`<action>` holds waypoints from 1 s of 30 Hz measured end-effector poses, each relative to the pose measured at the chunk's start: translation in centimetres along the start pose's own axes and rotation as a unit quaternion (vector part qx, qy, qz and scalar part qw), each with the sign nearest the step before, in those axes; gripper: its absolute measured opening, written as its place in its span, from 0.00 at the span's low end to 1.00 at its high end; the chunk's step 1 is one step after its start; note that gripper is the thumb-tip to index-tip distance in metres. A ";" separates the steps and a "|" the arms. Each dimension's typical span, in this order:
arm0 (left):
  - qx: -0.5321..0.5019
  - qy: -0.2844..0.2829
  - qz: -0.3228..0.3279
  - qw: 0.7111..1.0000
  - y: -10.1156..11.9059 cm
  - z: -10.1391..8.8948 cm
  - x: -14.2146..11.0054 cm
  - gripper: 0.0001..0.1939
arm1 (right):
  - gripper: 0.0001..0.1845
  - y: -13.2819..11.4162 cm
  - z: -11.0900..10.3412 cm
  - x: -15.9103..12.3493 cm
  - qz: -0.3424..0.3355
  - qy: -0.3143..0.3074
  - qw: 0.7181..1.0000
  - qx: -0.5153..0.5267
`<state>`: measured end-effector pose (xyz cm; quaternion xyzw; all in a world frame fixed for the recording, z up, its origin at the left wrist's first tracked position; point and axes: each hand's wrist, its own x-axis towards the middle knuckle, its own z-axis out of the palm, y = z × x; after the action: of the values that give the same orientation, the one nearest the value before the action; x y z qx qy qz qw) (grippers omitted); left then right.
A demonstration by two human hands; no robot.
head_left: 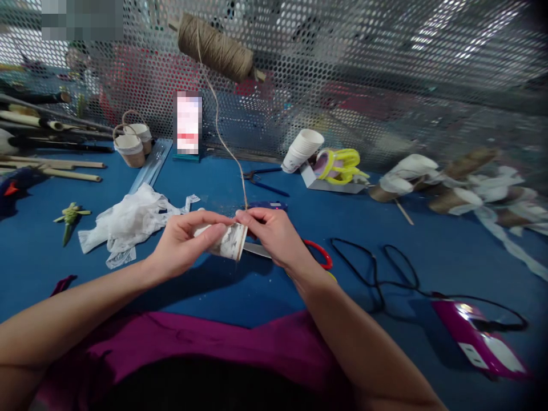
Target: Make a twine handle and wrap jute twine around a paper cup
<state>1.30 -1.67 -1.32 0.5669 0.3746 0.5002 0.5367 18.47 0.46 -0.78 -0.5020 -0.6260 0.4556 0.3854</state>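
A printed white paper cup (229, 242) lies on its side in my left hand (184, 237), whose fingers and thumb are wrapped round it. Its rim faces right, with a band of twine along it. My right hand (269, 228) is closed at that rim, pinching the jute twine (225, 140) between thumb and fingertips. The strand runs up from there to a large twine spool (215, 48) on a rod at the perforated metal panel. Below my right hand lie scissors (319, 254) with a red handle, partly hidden by the hand and wrist.
White lace (132, 220) is heaped at left, near small twine-handled cups (131, 149). Behind stand a phone (187, 123), pliers (268, 185), stacked paper cups (303, 149) and yellow tape rolls (338, 165). At right are wrapped rolls (454, 200), a black cord (372, 268) and a magenta device (482, 337).
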 end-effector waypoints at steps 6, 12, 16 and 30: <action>-0.104 0.020 -0.091 0.990 -0.1 0.3 0.4 0.05 | 0.17 0.5 0.2 0.3 0.024 -0.011 0.999 0.029; 0.086 -0.016 0.075 0.993 0.4 0.2 -0.3 0.06 | 0.16 0.2 0.0 0.1 0.036 -0.022 0.999 0.033; 0.165 -0.030 0.148 0.975 0.3 0.0 -0.5 0.08 | 0.17 -0.2 -0.4 0.0 0.019 0.014 0.999 0.022; 0.356 -0.085 0.429 0.826 -2.1 -0.9 0.3 0.14 | 0.13 -1.2 -1.6 -0.6 0.131 -0.078 0.982 0.114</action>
<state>0.70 -0.82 -3.38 0.8623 0.1986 0.4621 0.0587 19.70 0.11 0.82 -0.4948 -0.5270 0.6086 0.3273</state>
